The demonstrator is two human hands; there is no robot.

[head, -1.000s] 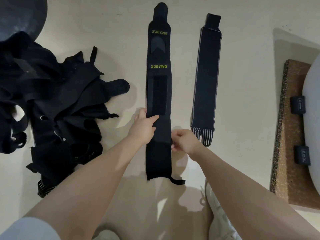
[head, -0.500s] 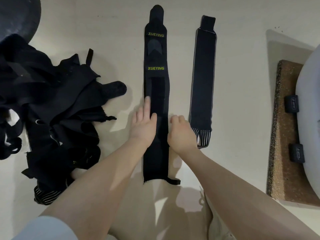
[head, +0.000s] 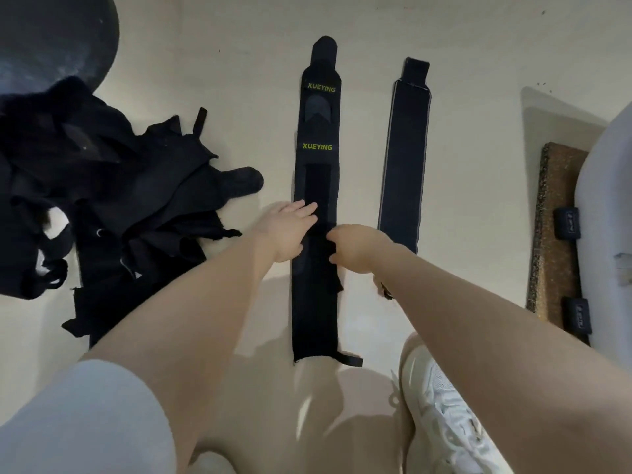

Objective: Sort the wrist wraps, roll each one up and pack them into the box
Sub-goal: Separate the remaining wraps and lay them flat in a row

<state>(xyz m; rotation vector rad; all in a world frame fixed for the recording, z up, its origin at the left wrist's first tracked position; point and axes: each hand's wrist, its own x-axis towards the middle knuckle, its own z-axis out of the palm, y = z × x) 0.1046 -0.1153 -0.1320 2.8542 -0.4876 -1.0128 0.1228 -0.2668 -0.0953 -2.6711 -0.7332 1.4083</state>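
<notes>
XUEYING wrist wrap [head: 316, 186] lies flat and lengthwise on the floor [head: 239, 80]. Left hand [head: 287, 230] rests on its left edge, fingers straight. Right hand [head: 355, 246] is at its right edge with fingers curled; can't tell if it pinches the fabric. Grey-edged wrist wrap [head: 403, 159] lies parallel, just right. Pile of black wraps [head: 113, 200] sits well left.
</notes>
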